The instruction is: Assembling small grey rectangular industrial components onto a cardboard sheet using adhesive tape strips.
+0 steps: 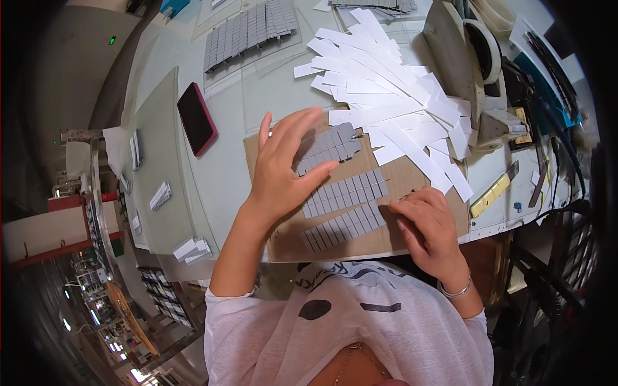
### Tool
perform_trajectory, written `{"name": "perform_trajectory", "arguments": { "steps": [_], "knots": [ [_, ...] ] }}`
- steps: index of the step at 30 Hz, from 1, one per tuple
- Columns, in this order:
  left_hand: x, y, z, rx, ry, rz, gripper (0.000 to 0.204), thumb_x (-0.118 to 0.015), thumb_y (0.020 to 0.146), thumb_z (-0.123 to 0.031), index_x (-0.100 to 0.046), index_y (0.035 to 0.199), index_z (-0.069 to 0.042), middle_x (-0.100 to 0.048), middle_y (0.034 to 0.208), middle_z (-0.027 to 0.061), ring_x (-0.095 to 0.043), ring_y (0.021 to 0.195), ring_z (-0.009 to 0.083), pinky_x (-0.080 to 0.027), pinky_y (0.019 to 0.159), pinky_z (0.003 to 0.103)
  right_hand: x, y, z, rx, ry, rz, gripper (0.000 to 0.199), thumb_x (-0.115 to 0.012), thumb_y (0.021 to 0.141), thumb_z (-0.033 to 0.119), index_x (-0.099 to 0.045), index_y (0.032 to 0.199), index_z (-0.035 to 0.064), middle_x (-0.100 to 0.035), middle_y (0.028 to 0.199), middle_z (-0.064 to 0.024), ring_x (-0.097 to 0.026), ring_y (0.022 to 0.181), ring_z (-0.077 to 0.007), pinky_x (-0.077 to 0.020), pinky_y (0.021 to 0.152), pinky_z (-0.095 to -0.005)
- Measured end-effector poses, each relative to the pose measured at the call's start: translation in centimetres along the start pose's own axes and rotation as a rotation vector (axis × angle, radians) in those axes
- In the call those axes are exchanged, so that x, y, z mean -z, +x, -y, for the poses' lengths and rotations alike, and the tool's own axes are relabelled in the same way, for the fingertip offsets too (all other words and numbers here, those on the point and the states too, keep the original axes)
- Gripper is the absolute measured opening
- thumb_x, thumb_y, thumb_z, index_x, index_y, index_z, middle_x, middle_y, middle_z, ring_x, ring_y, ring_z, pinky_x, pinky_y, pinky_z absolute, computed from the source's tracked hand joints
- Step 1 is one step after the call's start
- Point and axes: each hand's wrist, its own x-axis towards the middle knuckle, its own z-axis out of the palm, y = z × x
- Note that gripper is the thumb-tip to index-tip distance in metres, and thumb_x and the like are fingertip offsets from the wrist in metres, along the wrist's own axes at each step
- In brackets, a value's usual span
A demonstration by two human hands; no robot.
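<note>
Three rows of small flat grey rectangular pieces lie on a brown cardboard sheet (283,243). Around the left end of the far row (338,143) my left hand (283,164) is spread, thumb and fingers apart; its palm hides part of that row. Nearer me are the middle row (346,193) and the near row (343,227), lying slightly aslant to each other. My right hand (425,225) is curled by their right ends, its fingertips close together; whatever they pinch, if anything, is too small to make out.
White paper strips (393,83) are heaped beyond the cardboard. A red-edged phone (197,119) lies at left, a larger grey block of pieces (251,32) at the back. On the right are a yellow-handled cutter (494,190) and a beige machine with a wheel (483,51).
</note>
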Motion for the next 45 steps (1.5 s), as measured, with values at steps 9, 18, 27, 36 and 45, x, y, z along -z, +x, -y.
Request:
{"name": "perform_trajectory", "arguments": {
  "steps": [9,18,27,36,45],
  "knots": [
    [1.8,-2.7,0.7,0.080,0.152,-0.025,0.049,-0.077,0.079,-0.018,-0.063,0.125,-0.012,-0.058,0.134,0.0071,-0.054,0.125,0.0268,-0.020,0.118,0.055,-0.2,0.3,-0.4,0.038,-0.016,0.000,0.038,-0.069,0.073,-0.008,-0.066,0.110,0.0016,-0.066,0.091,-0.0103,-0.061,0.091,-0.0306,-0.0471,0.085,-0.0401],
    [1.7,-5.7,0.6,0.146,0.308,-0.038,0.067,-0.078,0.072,-0.017,-0.054,0.134,-0.006,-0.052,0.140,0.0148,-0.044,0.135,0.0346,-0.021,0.118,0.054,1.4,-1.6,-0.5,-0.136,-0.663,0.064,0.055,-0.071,0.085,0.026,-0.052,0.132,0.0053,-0.043,0.147,-0.0182,-0.038,0.139,-0.0383,-0.0297,0.113,-0.0563],
    [1.3,-8.7,-2.3,-0.020,0.216,-0.099,0.041,-0.069,0.072,-0.006,-0.063,0.112,-0.003,-0.054,0.135,0.0152,-0.046,0.133,0.0355,-0.018,0.119,0.056,2.6,-5.8,1.6,0.049,-0.740,0.034,0.048,-0.070,0.077,0.021,-0.058,0.117,-0.0031,-0.054,0.110,-0.0136,-0.052,0.110,-0.0294,-0.0389,0.104,-0.0468],
    [0.2,-12.1,-3.2,0.047,0.143,-0.194,0.030,-0.068,0.072,-0.001,-0.066,0.102,-0.002,-0.059,0.126,0.0135,-0.053,0.123,0.0334,-0.024,0.117,0.056,3.9,-8.1,0.9,0.206,-0.565,-0.008,0.042,-0.070,0.071,0.006,-0.064,0.113,-0.0010,-0.060,0.100,-0.0106,-0.058,0.094,-0.0287,-0.0497,0.086,-0.0399],
    [1.1,-13.7,-2.8,0.122,0.169,-0.242,0.028,-0.074,0.071,-0.004,-0.070,0.099,-0.007,-0.062,0.122,0.0109,-0.056,0.119,0.0325,-0.026,0.115,0.057,3.8,-5.9,-0.3,0.221,-0.503,-0.042,0.037,-0.063,0.069,0.000,-0.066,0.106,0.0025,-0.063,0.093,-0.0117,-0.063,0.079,-0.0304,-0.0513,0.067,-0.0405]
  ]
}}
